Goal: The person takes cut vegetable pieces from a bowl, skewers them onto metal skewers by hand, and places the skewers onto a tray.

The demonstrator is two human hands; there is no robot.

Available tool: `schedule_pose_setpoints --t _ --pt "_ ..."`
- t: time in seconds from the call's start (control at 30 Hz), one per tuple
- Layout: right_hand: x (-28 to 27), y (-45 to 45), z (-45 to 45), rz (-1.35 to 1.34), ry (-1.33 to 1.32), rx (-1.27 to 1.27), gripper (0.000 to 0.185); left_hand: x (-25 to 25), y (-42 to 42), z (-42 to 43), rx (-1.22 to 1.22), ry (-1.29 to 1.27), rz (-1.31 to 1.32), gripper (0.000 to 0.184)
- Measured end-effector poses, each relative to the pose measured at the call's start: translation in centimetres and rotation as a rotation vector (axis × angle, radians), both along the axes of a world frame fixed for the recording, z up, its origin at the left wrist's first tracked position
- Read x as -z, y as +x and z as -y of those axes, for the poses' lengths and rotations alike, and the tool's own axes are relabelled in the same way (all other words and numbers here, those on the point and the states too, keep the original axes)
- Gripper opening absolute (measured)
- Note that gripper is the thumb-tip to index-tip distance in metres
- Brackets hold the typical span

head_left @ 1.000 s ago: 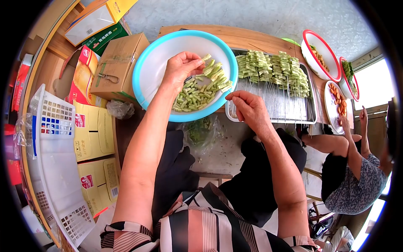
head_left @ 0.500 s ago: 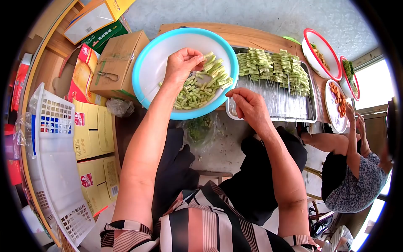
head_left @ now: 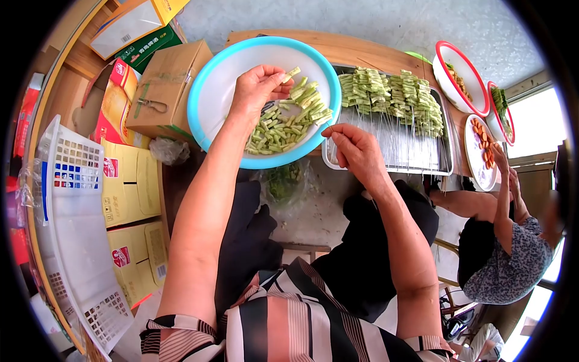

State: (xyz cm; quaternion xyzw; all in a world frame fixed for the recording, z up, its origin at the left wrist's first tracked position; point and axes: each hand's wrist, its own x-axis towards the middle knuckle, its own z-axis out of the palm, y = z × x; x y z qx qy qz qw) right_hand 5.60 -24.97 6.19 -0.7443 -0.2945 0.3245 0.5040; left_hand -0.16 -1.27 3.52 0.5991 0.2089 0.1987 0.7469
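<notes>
My left hand (head_left: 256,92) is over the blue-rimmed white basin (head_left: 208,90), its thumb and fingers pinching a short piece of green bean (head_left: 292,74). Just outside the basin's right rim, my right hand (head_left: 357,151) is closed on the end of a thin skewer (head_left: 329,126). From there a slanting row of bean pieces (head_left: 310,102) runs up toward my left hand, seemingly threaded on that skewer. Loose cut beans (head_left: 277,134) lie in the bottom of the basin. Skewered beans (head_left: 416,99) are lined up in a metal tray (head_left: 392,158) at the right.
Red-rimmed bowls (head_left: 443,66) and a white plate of orange-brown pieces (head_left: 479,166) stand at the table's right end, where another person (head_left: 506,259) sits. Cardboard boxes (head_left: 160,90) and a white plastic basket (head_left: 78,229) are on my left. A plastic bag (head_left: 283,184) lies below the basin.
My left hand has drawn slightly away from the row of beans, and a single bean piece now shows at its fingertips. The right hand stays almost still.
</notes>
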Motion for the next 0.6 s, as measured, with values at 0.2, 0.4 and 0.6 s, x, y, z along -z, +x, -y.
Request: schedule_pose_setpoints --t 0.2,0.4,0.6 --pt "0.13 0.01 -0.08 -0.015 0.006 -0.003 0.021 0.24 -0.01 -0.1 0.028 -0.029 0.006 0.013" --pt "0.09 0.05 0.05 -0.012 0.024 -0.004 0.021 0.15 -0.02 -0.19 0.052 -0.06 0.0 0.014" --pt "0.37 -0.1 0.01 -0.012 0.053 0.008 0.021 0.16 -0.11 -0.16 0.064 -0.093 0.036 0.012"
